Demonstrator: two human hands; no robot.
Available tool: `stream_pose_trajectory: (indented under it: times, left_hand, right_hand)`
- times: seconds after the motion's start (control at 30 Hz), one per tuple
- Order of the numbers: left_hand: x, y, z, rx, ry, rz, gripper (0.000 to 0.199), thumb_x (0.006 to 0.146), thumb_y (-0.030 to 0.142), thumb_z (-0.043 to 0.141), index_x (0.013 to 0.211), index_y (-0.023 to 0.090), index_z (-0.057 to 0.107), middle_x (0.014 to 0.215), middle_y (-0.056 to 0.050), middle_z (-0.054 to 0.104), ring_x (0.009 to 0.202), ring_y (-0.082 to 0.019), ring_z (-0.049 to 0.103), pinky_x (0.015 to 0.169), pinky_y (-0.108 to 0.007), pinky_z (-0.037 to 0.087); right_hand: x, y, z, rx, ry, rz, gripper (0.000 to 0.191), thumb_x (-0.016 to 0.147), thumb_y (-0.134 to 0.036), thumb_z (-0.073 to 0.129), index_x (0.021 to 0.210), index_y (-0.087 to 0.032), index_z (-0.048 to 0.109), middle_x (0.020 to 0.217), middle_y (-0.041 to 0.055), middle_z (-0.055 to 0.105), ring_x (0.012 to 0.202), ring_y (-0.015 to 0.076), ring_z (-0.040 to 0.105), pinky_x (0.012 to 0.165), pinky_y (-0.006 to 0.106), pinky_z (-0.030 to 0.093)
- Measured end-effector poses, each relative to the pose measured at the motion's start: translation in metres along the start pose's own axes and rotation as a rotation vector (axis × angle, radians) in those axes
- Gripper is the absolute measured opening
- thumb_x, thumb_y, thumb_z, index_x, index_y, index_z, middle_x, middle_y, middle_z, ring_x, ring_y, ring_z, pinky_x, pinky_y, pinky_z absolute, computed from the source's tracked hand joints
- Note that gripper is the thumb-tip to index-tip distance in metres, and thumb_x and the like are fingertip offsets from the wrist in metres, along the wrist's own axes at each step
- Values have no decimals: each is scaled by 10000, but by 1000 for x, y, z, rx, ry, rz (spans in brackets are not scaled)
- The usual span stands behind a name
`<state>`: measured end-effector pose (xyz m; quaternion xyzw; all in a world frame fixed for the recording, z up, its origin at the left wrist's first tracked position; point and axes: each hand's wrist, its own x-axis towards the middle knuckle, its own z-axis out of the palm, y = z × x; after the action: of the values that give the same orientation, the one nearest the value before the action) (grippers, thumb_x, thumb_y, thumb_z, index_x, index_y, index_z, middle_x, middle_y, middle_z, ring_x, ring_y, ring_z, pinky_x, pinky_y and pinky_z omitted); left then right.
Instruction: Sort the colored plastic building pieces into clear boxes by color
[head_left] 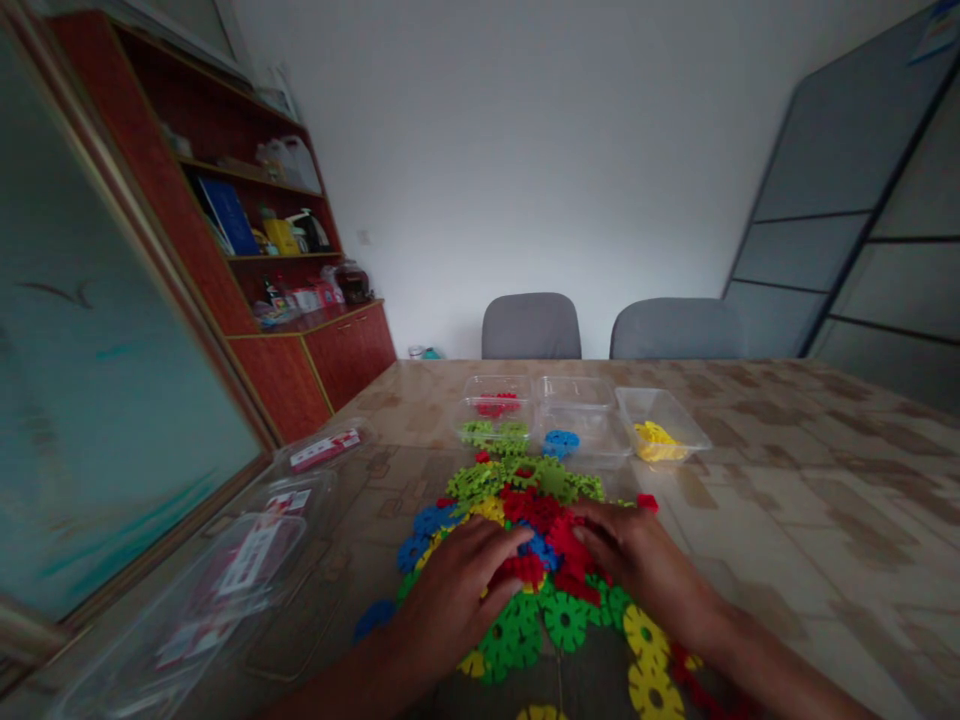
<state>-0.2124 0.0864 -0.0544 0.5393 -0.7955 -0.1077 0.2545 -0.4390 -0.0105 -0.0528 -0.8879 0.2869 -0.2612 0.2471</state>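
A loose pile of notched plastic building discs in green, red, blue and yellow lies on the table in front of me. My left hand rests over the left side of the pile, its thumb and index finger apart, with red discs visible near the fingertips. On the other side, my right hand curls its fingers against a bunch of red discs. Blue discs show between the hands. Green discs lie nearer to me, and yellow discs are below my right wrist.
Behind the pile stand clear plastic boxes: one with red and green discs, one with a blue disc, one with yellow discs. Clear lids with labels lie at left. Two grey chairs stand beyond the table.
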Motion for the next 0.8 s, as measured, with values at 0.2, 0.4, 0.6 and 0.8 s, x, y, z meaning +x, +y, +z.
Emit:
stream_pose_trajectory:
  times: [0.2, 0.4, 0.6, 0.8]
  left_hand:
    - [-1, 2, 0, 97, 39, 45, 358, 924, 190, 582, 1278, 212, 530, 1120, -75, 623, 1053, -252, 553, 932, -407, 452]
    - [-2, -1, 7, 123, -28, -3, 491, 782, 198, 759, 1231, 203, 558, 1196, -85, 594, 1104, -285, 521, 963, -439, 430]
    - [4, -1, 0, -6, 22, 0, 278, 761, 60, 693, 985, 208, 621, 1079, -29, 629, 1037, -226, 553, 926, -349, 425]
    - [19, -10, -18, -92, 62, -124, 208, 823, 144, 612, 1023, 203, 614, 1095, -38, 645, 1054, -222, 579, 936, -343, 432]
  right_hand:
    - [-2, -9, 1, -89, 67, -26, 188, 958, -260, 468, 1026, -206, 634, 992, 71, 653, 879, 228, 617, 762, 349, 470]
    - [-4, -14, 5, -167, -55, -69, 153, 901, -285, 607, 1025, -201, 640, 1031, 63, 642, 958, 254, 595, 820, 390, 490]
    - [1, 3, 8, -224, -77, -82, 601, 888, -403, 610, 1394, -116, 457, 1392, 193, 465, 1266, 362, 434, 1034, 551, 383]
    - [8, 11, 9, -163, -202, -100, 689, 837, -393, 689, 1411, -99, 446, 1349, 198, 506, 1230, 355, 462, 1030, 553, 376]
